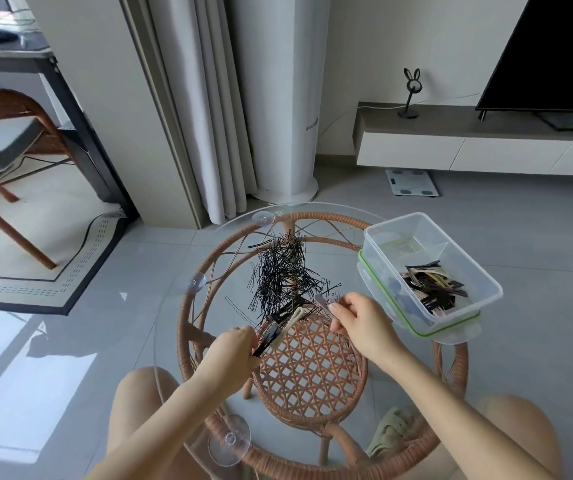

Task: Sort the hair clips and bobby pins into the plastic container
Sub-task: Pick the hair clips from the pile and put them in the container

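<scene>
A heap of black bobby pins (283, 273) lies on the round glass table top (174, 327). At its near edge lie a few flat hair clips (293, 311), black and cream. My left hand (234, 349) is closed around black and cream hair clips (271, 337) that stick out toward the heap. My right hand (359, 322) pinches a pale mauve hair clip (323, 301) beside the heap. The clear plastic container (382, 244) stands at the table's right edge on its green-rimmed lid (451, 329), with several clips (434, 284) in its near half.
The glass rests on a rattan frame (312, 362) with suction cups (229, 439). My knees sit under the near edge. A rug (80, 268) and a chair (4, 133) are at the left, curtains (208, 116) behind, a TV bench (468, 140) at the right.
</scene>
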{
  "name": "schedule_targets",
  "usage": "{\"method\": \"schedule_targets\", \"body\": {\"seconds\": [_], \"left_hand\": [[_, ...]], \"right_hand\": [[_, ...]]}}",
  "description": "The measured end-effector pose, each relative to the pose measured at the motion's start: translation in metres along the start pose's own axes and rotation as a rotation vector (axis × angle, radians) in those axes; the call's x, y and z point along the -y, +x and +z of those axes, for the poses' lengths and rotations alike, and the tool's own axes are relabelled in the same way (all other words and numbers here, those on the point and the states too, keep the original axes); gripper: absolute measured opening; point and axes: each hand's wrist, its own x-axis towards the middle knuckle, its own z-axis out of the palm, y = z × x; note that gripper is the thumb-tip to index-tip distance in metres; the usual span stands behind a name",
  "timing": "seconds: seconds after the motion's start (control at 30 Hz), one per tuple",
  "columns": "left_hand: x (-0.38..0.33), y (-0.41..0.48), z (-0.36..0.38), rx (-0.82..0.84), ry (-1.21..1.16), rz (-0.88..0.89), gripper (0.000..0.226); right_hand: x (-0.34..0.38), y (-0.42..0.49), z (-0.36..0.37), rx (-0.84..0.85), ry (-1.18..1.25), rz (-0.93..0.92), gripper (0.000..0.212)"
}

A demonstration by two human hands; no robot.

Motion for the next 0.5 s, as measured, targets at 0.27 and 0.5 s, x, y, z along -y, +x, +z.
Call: {"method": "schedule_targets", "body": {"seconds": [0.27, 0.5], "left_hand": [[0.001, -0.005, -0.012, -0.025, -0.008, -0.021, 0.015], [-0.052, -0.008, -0.055, -0.191, -0.242, 0.175, 0.015]], "right_hand": [[0.002, -0.008, -0.022, -0.002, 0.215, 0.081, 0.007], [-0.014, -0.027, -0.082, -0.277, 0.194, 0.044, 0.015]]}}
